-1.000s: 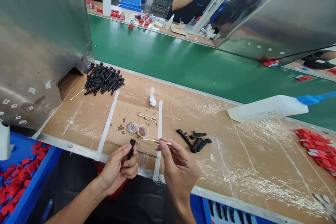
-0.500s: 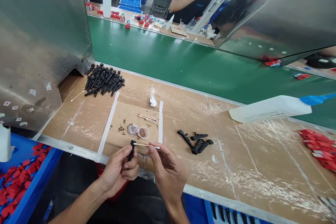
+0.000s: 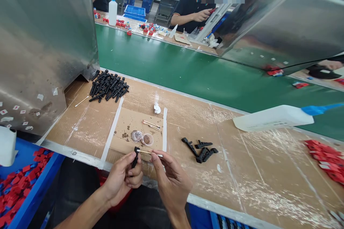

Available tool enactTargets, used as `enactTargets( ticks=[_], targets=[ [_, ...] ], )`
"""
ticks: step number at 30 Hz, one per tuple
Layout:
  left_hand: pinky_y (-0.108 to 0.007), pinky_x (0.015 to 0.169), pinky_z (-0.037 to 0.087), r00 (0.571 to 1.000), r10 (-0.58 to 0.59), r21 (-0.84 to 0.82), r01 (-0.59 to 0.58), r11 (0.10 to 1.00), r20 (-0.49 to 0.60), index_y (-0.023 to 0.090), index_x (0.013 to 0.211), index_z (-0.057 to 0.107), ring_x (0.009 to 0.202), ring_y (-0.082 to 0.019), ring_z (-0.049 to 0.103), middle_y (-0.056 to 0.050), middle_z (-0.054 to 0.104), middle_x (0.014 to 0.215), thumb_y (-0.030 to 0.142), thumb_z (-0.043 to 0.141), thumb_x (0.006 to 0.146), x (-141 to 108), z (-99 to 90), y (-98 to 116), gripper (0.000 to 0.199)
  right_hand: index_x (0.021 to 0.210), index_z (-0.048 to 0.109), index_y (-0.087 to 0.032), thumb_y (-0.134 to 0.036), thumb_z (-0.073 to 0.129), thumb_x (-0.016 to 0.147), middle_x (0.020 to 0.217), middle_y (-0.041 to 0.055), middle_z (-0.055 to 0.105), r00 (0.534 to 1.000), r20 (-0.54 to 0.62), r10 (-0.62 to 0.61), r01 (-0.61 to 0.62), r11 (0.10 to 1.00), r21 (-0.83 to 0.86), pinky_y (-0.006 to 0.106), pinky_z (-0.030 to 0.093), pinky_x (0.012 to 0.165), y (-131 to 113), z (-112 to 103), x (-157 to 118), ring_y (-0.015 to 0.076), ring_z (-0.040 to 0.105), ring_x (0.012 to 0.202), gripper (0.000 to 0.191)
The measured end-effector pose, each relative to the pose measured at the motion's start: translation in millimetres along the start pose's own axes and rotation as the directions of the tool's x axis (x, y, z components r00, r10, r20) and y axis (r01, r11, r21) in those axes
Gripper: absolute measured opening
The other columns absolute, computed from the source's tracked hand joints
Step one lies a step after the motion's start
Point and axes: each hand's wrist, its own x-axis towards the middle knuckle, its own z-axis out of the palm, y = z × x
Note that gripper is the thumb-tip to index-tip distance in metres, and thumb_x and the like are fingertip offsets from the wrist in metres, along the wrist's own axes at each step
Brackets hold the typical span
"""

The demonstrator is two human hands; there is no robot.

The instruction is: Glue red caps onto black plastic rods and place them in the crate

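Observation:
My left hand [image 3: 124, 175] is closed around a small black plastic part [image 3: 135, 158], held upright near the table's front edge. Between thumb and fingers of my right hand [image 3: 172, 175] is a cotton swab [image 3: 146, 152], its tip touching the top of the black part. Just beyond my hands, a round clear pot [image 3: 147, 139] with brownish contents stands beside its clear lid [image 3: 136, 136] on a stained cardboard sheet [image 3: 129, 116]. Several used swabs [image 3: 152, 125] lie on that sheet. To the right rest several loose black parts [image 3: 200, 149].
A heap of black parts [image 3: 109, 86] lies at the back left, beside a metal guard [image 3: 48, 50]. A glue-type bottle [image 3: 271, 118] lies on its side at right, near red parts [image 3: 325, 159]. Behind runs a green belt [image 3: 166, 62]; a co-worker [image 3: 190, 10] sits beyond it.
The view has tilted up slightly, so the scene sits a little lower. My hands keep the same hold, swab against the black part. The co-worker's hand has lowered.

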Motion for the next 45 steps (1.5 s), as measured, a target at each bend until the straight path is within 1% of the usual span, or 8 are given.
enactTargets(
  ticks=[10,19,31,34,37,41,43,45],
  targets=[
    [-0.019,0.042,0.011,1.0,0.022,0.007,-0.022,1.0,0.005,0.015,0.087,0.051,0.041,-0.003,0.012,0.009,0.026,0.054,0.033,0.041,0.097,1,-0.2,-1,0.023,0.102,0.069,-0.024,-0.013,0.065,0.086,0.096,0.0028,0.072,0.998,0.001,-0.066,0.066,0.997,-0.05,0.031,0.057,0.078,-1,0,0,0.018,0.069,0.085,0.021],
    [-0.018,0.042,0.011,1.0,0.015,0.006,-0.015,1.0,0.01,0.015,0.088,0.051,0.04,-0.003,0.011,0.01,0.026,0.054,0.035,0.044,0.096,0,-1.7,-3,0.022,0.104,0.068,-0.023,-0.012,0.065,0.086,0.095,0.0038,0.072,0.99,0.004,-0.141,0.14,0.979,-0.146,0.03,0.057,0.078,1,-4,-3,0.0176,0.069,0.084,0.022],
    [-0.018,0.042,0.011,1.0,0.015,0.022,-0.015,1.0,-0.006,0.015,0.087,0.05,0.041,-0.003,0.012,0.01,0.026,0.054,0.037,0.047,0.095,0,0.6,-3,0.023,0.102,0.069,-0.023,-0.012,0.065,0.085,0.093,0.0034,0.073,0.989,0.005,-0.146,0.145,0.977,-0.157,0.031,0.057,0.077,-2,-3,-3,0.0187,0.069,0.082,0.021],
    [-0.018,0.042,0.011,1.0,0.027,0.025,-0.027,0.999,-0.008,0.015,0.087,0.05,0.04,-0.003,0.012,0.01,0.026,0.053,0.037,0.047,0.095,0,0.3,-4,0.023,0.101,0.07,-0.022,-0.015,0.066,0.085,0.093,0.0041,0.073,0.994,-0.005,-0.106,0.104,0.984,-0.147,0.032,0.056,0.079,0,-3,-4,0.0194,0.069,0.083,0.018],
    [-0.018,0.041,0.011,1.0,0.026,0.017,-0.026,1.0,-0.013,0.015,0.087,0.051,0.04,-0.003,0.012,0.01,0.026,0.054,0.037,0.048,0.094,1,0.1,-4,0.024,0.098,0.072,-0.02,-0.022,0.067,0.085,0.093,0.0064,0.074,0.999,-0.035,-0.005,0.003,0.998,-0.061,0.034,0.058,0.077,-1,-2,-3,0.0209,0.07,0.081,0.014],
    [-0.018,0.041,0.011,1.0,0.028,0.003,-0.028,1.0,-0.006,0.015,0.087,0.051,0.04,-0.003,0.012,0.01,0.027,0.054,0.039,0.051,0.093,0,-0.2,-3,0.025,0.091,0.072,-0.017,-0.033,0.071,0.081,0.084,0.0068,0.075,0.974,-0.17,0.149,-0.142,0.988,0.053,0.031,0.058,0.067,-1,-3,6,0.0204,0.07,0.072,0.019],
    [-0.018,0.041,0.011,0.999,0.036,0.003,-0.036,0.999,-0.008,0.015,0.087,0.051,0.04,-0.002,0.012,0.01,0.027,0.053,0.039,0.054,0.092,0,-0.5,-4,0.025,0.09,0.073,-0.015,-0.037,0.073,0.079,0.084,0.0073,0.075,0.96,-0.211,0.185,-0.181,0.983,0.038,0.031,0.057,0.069,2,-4,15,0.0208,0.07,0.074,0.024],
    [-0.017,0.041,0.01,0.999,0.04,0.005,-0.04,0.999,-0.013,0.015,0.087,0.052,0.04,-0.002,0.012,0.01,0.028,0.053,0.041,0.056,0.09,-1,-1.2,-4,0.026,0.092,0.073,-0.015,-0.039,0.072,0.08,0.089,0.0084,0.075,0.967,-0.169,0.189,-0.194,0.981,-0.014,0.034,0.054,0.075,6,-6,25,0.0218,0.069,0.079,0.027]
  ],
)
